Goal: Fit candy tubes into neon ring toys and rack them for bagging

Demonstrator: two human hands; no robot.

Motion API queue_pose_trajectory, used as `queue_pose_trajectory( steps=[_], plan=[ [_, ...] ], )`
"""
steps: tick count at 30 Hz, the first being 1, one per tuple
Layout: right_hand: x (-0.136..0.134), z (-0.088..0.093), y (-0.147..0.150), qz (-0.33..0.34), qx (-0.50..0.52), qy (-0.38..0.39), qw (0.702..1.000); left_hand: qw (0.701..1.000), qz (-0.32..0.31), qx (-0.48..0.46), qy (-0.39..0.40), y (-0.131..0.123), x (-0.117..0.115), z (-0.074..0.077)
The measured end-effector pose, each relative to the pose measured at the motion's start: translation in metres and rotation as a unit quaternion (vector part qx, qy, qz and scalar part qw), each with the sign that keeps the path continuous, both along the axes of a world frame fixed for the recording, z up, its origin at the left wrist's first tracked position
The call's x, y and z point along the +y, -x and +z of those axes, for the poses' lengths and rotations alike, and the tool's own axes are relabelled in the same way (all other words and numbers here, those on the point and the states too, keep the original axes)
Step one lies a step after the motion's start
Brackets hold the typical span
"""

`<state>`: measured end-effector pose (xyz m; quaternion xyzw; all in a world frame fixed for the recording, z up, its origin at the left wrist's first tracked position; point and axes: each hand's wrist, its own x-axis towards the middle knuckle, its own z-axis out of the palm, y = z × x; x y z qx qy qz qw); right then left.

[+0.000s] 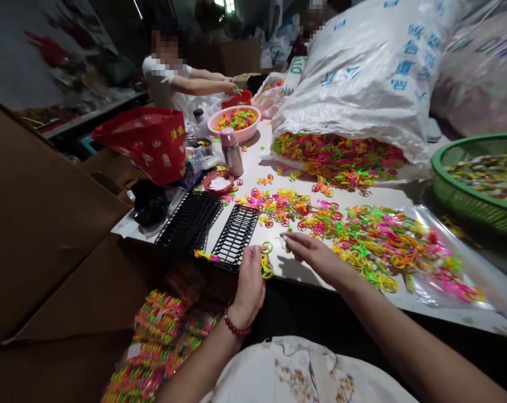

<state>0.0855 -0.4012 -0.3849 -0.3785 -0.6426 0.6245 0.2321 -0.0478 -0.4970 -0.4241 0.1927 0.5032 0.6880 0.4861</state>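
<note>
My left hand (250, 282) is closed around a few small neon plastic rings (266, 267) at the near table edge, beside a black plastic rack (236, 234). My right hand (310, 253) sits just to the right, fingers pinched together near a single ring (266, 247) on the white table (387, 198); what it pinches is too small to name. A wide spread of loose neon rings (362, 235) lies past my right hand, partly on a clear plastic sheet (467, 263).
A second black rack (189, 221) lies left of the first. A big white sack (362, 84) spills rings. Green basket (475, 173) at right, pink bowl (235, 122), red bag (148, 140), brown cardboard (38, 224) at left with packed ring bundles (156, 336). Another person (169, 73) works across the table.
</note>
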Motion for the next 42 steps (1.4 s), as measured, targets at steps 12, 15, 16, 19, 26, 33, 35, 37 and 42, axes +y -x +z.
queue_pose_trajectory(
  steps=[12,15,16,19,26,33,35,37,42],
  plan=[
    [-0.054,-0.016,-0.053,-0.076,0.072,0.038,0.994,0.988,-0.080,0.135,0.008,-0.054,-0.001,0.007],
    [-0.057,-0.014,-0.057,-0.074,0.087,0.050,0.992,0.986,-0.085,0.142,0.006,-0.056,0.000,0.006],
    [-0.057,-0.014,-0.058,-0.075,0.090,0.052,0.992,0.986,-0.085,0.141,0.004,-0.057,0.000,0.006],
    [-0.056,-0.015,-0.059,-0.077,0.095,0.053,0.991,0.987,-0.090,0.129,-0.003,-0.056,0.001,0.003],
    [-0.053,-0.028,-0.060,-0.105,0.104,0.002,0.989,0.990,-0.104,0.091,0.003,-0.057,0.002,-0.005],
    [-0.055,-0.029,-0.059,-0.107,0.090,-0.037,0.990,0.983,-0.110,0.147,0.015,-0.053,0.005,-0.007],
    [-0.055,-0.029,-0.059,-0.105,0.081,-0.050,0.990,0.982,-0.123,0.142,0.021,-0.052,0.006,-0.005],
    [-0.055,-0.030,-0.058,-0.098,0.085,-0.044,0.991,0.981,-0.139,0.132,0.026,-0.051,0.008,-0.003],
    [-0.062,-0.028,-0.056,-0.072,0.063,-0.098,0.991,0.968,-0.120,0.217,0.034,-0.048,0.007,-0.001]
  ],
)
